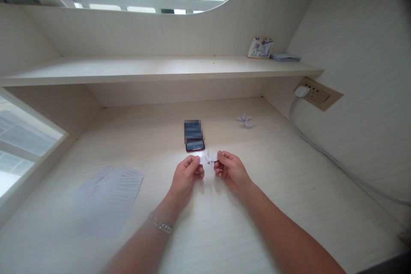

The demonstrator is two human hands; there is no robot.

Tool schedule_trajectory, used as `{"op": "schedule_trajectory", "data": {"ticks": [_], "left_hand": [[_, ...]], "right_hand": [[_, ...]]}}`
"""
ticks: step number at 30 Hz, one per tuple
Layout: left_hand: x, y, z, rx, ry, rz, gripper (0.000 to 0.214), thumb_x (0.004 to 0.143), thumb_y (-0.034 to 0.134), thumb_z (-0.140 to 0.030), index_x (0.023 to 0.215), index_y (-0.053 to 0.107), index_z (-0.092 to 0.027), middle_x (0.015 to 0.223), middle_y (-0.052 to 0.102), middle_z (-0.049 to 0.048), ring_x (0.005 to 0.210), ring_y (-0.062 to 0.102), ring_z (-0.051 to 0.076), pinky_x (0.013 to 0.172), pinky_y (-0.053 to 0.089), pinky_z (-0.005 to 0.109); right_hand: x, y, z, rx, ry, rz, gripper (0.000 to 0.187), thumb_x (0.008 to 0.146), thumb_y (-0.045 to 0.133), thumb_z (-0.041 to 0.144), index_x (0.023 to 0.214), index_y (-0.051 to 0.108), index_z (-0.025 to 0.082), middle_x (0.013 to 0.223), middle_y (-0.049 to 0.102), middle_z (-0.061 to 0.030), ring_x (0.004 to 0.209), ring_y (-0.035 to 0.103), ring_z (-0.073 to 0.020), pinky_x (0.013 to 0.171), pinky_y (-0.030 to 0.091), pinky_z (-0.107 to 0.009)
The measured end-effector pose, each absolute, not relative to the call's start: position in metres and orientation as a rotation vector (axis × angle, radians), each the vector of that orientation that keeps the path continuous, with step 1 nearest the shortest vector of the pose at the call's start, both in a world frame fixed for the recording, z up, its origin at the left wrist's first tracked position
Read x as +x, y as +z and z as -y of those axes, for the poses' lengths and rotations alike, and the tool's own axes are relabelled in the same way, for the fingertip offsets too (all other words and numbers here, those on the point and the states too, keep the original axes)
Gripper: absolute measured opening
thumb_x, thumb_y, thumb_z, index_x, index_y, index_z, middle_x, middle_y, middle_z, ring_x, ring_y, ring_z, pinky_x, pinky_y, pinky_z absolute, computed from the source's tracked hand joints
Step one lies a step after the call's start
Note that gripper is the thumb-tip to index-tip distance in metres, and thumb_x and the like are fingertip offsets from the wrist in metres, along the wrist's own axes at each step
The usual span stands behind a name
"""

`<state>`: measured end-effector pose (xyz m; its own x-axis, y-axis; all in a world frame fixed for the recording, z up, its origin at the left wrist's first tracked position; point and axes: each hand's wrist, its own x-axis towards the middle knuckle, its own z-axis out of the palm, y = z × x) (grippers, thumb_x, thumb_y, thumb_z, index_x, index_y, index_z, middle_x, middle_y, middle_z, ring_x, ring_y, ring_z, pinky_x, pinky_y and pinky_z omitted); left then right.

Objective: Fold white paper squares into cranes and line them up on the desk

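Note:
Between my two hands is a small white paper crane [209, 158], held up just above the desk. My left hand [189, 171] pinches one wing between thumb and fingers. On the other side, my right hand [230, 169] is closed on the opposite wing. The crane's middle and its pointed tip show between the fingertips, while the wing ends are partly hidden. Just beyond the crane lies a dark phone [194, 135] with a red edge. Two more folded paper cranes, one [244, 118] behind the other [248, 125], rest farther back on the right.
Printed paper sheets [112, 197] lie on the desk [154, 124] at left. A shelf [160, 66] crosses the back, holding a small printed packet [260, 48] and a flat stack [285, 57]. From the wall socket [321, 93], a white cable [334, 160] runs down the right side.

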<state>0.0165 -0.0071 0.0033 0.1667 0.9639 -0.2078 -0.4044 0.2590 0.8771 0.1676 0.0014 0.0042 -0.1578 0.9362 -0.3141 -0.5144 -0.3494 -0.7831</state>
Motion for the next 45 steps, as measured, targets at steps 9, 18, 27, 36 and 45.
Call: {"op": "schedule_trajectory", "data": {"ticks": [9, 18, 27, 36, 45], "left_hand": [[0.020, 0.001, 0.007, 0.789, 1.199, -1.018, 0.026, 0.078, 0.059, -0.038, 0.071, 0.050, -0.015, 0.060, 0.053, -0.0022, 0.052, 0.052, 0.008, 0.052, 0.043, 0.021], [0.021, -0.001, 0.007, 0.829, 1.200, -1.052, 0.027, 0.074, 0.062, -0.039, 0.072, 0.053, -0.014, 0.060, 0.057, -0.0011, 0.052, 0.054, 0.009, 0.052, 0.044, 0.020], [0.018, 0.001, 0.009, 0.989, 1.071, -1.067, 0.025, 0.072, 0.065, -0.036, 0.080, 0.061, -0.012, 0.069, 0.062, 0.0035, 0.059, 0.056, 0.011, 0.057, 0.046, 0.022], [0.015, 0.009, 0.007, 1.186, 0.981, -1.144, 0.029, 0.072, 0.062, -0.043, 0.073, 0.060, -0.014, 0.064, 0.061, 0.0035, 0.060, 0.057, 0.016, 0.059, 0.046, 0.026], [0.017, 0.026, 0.007, 1.368, 0.933, -1.243, 0.035, 0.065, 0.062, -0.052, 0.063, 0.062, -0.017, 0.057, 0.063, 0.0035, 0.057, 0.059, 0.020, 0.058, 0.047, 0.029]], "right_hand": [[0.170, -0.002, -0.006, -1.216, 1.190, 0.840, 0.031, 0.074, 0.061, 0.048, 0.076, 0.058, 0.017, 0.062, 0.057, 0.0016, 0.045, 0.047, -0.0082, 0.040, 0.036, -0.020], [0.158, 0.007, 0.013, -1.270, 0.655, 1.488, 0.024, 0.071, 0.067, 0.033, 0.088, 0.061, 0.018, 0.075, 0.061, -0.0020, 0.058, 0.055, -0.0125, 0.053, 0.045, -0.023], [0.163, 0.006, 0.006, -1.360, 0.624, 1.425, 0.015, 0.081, 0.055, 0.030, 0.081, 0.064, 0.017, 0.076, 0.066, -0.0035, 0.065, 0.059, -0.0144, 0.061, 0.047, -0.024], [0.194, 0.000, -0.020, -1.505, 0.545, 1.175, 0.024, 0.078, 0.055, 0.038, 0.081, 0.065, 0.016, 0.072, 0.067, -0.0047, 0.062, 0.061, -0.0159, 0.059, 0.048, -0.025], [0.280, -0.016, -0.070, -1.883, 0.279, 0.960, 0.024, 0.074, 0.055, 0.033, 0.083, 0.069, 0.015, 0.076, 0.069, -0.0077, 0.067, 0.063, -0.0200, 0.065, 0.048, -0.030]]}}
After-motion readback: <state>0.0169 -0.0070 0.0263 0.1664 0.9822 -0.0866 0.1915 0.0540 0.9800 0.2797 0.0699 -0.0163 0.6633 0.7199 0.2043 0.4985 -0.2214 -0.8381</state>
